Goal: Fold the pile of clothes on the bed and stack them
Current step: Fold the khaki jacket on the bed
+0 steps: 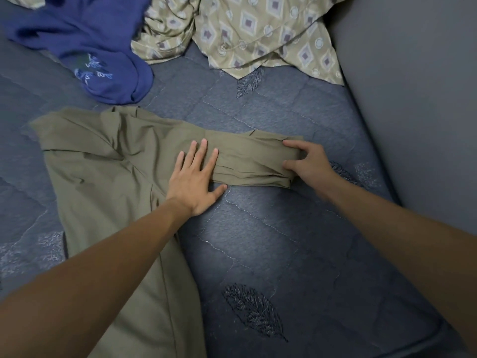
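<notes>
An olive-green garment (pixel 103 177) lies spread on the blue quilted bed (pixel 284 241), its sleeve stretched out to the right. My left hand (pixel 195 177) presses flat on the sleeve near the shoulder, fingers straight and spread. My right hand (pixel 307 164) pinches the bunched cuff end of the sleeve between thumb and fingers. A dark blue garment with light embroidery (pixel 90 47) lies crumpled at the top left. A beige garment with a diamond print (pixel 245 29) lies rumpled at the top middle.
A grey wall (pixel 413 86) runs along the bed's right edge. Bare quilt with stitched leaf patterns shows in front of the sleeve and at the lower right.
</notes>
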A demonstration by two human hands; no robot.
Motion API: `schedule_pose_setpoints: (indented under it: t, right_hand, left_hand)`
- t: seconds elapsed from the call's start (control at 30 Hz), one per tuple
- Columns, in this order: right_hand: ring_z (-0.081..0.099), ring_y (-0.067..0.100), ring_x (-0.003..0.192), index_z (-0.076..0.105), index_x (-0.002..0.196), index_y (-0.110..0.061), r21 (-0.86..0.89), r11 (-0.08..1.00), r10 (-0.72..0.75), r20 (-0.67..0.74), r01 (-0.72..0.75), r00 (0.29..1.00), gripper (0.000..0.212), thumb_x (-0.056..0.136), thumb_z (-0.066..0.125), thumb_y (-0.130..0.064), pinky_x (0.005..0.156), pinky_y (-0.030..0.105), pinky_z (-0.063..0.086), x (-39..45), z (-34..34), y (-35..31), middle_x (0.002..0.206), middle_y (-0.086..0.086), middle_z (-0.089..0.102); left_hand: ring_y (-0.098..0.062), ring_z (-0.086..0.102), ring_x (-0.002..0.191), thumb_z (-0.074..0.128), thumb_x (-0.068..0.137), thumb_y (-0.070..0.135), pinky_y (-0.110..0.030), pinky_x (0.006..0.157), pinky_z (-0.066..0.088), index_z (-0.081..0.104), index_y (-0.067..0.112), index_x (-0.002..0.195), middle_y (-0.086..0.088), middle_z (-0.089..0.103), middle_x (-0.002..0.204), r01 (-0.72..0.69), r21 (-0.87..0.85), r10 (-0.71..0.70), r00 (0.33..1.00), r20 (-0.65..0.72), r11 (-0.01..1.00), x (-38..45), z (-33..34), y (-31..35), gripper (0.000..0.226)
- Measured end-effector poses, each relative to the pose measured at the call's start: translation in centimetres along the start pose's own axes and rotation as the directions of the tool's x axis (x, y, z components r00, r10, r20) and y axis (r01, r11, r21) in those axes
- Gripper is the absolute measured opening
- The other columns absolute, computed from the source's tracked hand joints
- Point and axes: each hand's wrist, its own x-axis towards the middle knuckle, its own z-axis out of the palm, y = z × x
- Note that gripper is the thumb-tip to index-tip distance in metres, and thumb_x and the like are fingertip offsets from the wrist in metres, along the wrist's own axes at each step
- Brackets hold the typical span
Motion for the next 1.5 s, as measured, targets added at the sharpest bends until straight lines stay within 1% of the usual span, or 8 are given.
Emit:
schedule_pose_setpoints:
  t: [0.2, 0.4, 0.67, 0.77, 0.97, 1.3, 1.37, 1.5]
  right_hand:
    - [0.073, 0.017, 0.076, 0.072, 0.122, -0.011, 0.323, 0.939, 0.084, 0.128, -0.122, 0.988, 0.026, 0.099, 0.059, -0.006, 0.067, 0.038, 0.063, -0.9, 1.3, -4.0, 0.098, 0.008, 0.072]
    - [0.076, 0.033, 0.079, 0.07, 0.12, -0.003, 0.369, 0.91, 0.114, 0.212, -0.188, 0.97, 0.032, 0.105, 0.042, -0.003, 0.068, 0.043, 0.066, -1.2, 1.5, -5.3, 0.107, 0.02, 0.072]
    - [0.062, 0.018, 0.092, 0.073, 0.116, 0.0, -0.256, 0.949, -0.154, 0.13, 0.183, 0.979, 0.035, 0.089, 0.059, 0.017, 0.077, 0.012, 0.049, -0.5, 2.1, -6.0, 0.116, 0.024, 0.066]
    - [0.057, 0.032, 0.108, 0.076, 0.105, -0.001, -0.422, 0.871, -0.211, 0.142, 0.251, 0.967, 0.014, 0.091, 0.074, -0.001, 0.102, 0.037, 0.046, 0.3, 4.0, -8.0, 0.115, 0.025, 0.06]
    - [0.06, -0.005, 0.082, 0.067, 0.087, -0.023, -0.331, 0.844, -0.345, 0.266, 0.422, 0.9, 0.012, 0.095, 0.073, -0.016, 0.075, 0.021, 0.046, 0.3, 13.6, -15.7, 0.085, -0.004, 0.066]
    - [0.046, 0.015, 0.071, 0.053, 0.072, -0.018, -0.276, 0.747, -0.484, 0.399, 0.605, 0.779, 0.031, 0.09, 0.079, -0.023, 0.069, 0.036, 0.038, -2.0, 34.3, -24.2, 0.069, -0.004, 0.049]
    - [0.051, 0.021, 0.088, 0.062, 0.084, -0.017, -0.376, 0.693, -0.485, 0.387, 0.615, 0.784, 0.022, 0.088, 0.079, -0.031, 0.083, 0.039, 0.041, -2.2, 37.0, -24.5, 0.085, 0.001, 0.057]
    - [0.049, 0.027, 0.111, 0.059, 0.106, -0.021, -0.562, 0.585, -0.633, 0.136, 0.585, 0.762, 0.036, 0.083, 0.078, -0.04, 0.087, 0.041, 0.039, -3.6, 37.3, -21.8, 0.114, 0.004, 0.053]
  left_hand:
    - [-0.012, 0.023, 0.158, 0.065, 0.089, 0.068, -0.034, 0.13, 0.02, 0.034, 0.018, 0.163, 0.001, 0.029, 0.17, 0.015, -0.64, -0.027, 1.0, -0.009, 0.768, -1.6, -2.4, 5.6, 0.095]
    - [-0.03, 0.066, 0.105, 0.059, 0.095, 0.063, -0.042, 0.079, 0.051, 0.061, 0.025, 0.125, -0.004, 0.07, 0.11, 0.12, -0.601, -0.149, 0.989, 0.002, 0.79, -0.7, -3.2, 10.8, 0.049]
    - [-0.045, 0.057, 0.077, 0.053, 0.106, 0.023, -0.048, 0.067, 0.042, 0.053, 0.018, 0.074, -0.019, 0.061, 0.07, 0.126, -0.695, -0.249, 0.965, -0.078, 0.708, -2.4, -3.4, 7.6, 0.033]
    - [-0.028, 0.049, 0.06, 0.056, 0.1, 0.031, -0.045, 0.061, 0.036, 0.044, 0.022, 0.063, 0.007, 0.046, 0.051, 0.166, -0.827, -0.325, 0.945, -0.021, 0.537, -3.4, -3.7, 4.4, 0.041]
    - [-0.022, 0.059, 0.087, 0.06, 0.083, 0.049, -0.065, 0.089, 0.054, 0.069, -0.005, 0.092, -0.035, 0.07, 0.096, 0.198, -0.97, -0.406, 0.905, 0.126, 0.14, -6.2, -5.6, -5.4, 0.056]
    - [-0.049, 0.072, 0.094, 0.061, 0.096, 0.037, -0.065, 0.089, 0.056, 0.068, -0.005, 0.098, -0.034, 0.072, 0.099, 0.296, -0.954, -0.632, 0.746, 0.207, 0.037, -15.1, -5.9, -21.1, 0.043]
    - [-0.04, 0.074, 0.088, 0.059, 0.104, 0.027, -0.059, 0.081, 0.059, 0.068, -0.001, 0.097, -0.026, 0.074, 0.092, 0.335, -0.936, -0.68, 0.712, 0.176, 0.109, -16.0, -6.1, -22.5, 0.03]
    - [-0.028, 0.057, 0.105, 0.063, 0.096, 0.032, -0.04, 0.077, 0.047, 0.059, 0.02, 0.118, -0.003, 0.062, 0.111, 0.425, -0.554, -0.656, 0.681, -0.325, 0.716, -17.2, -6.7, -24.0, 0.026]
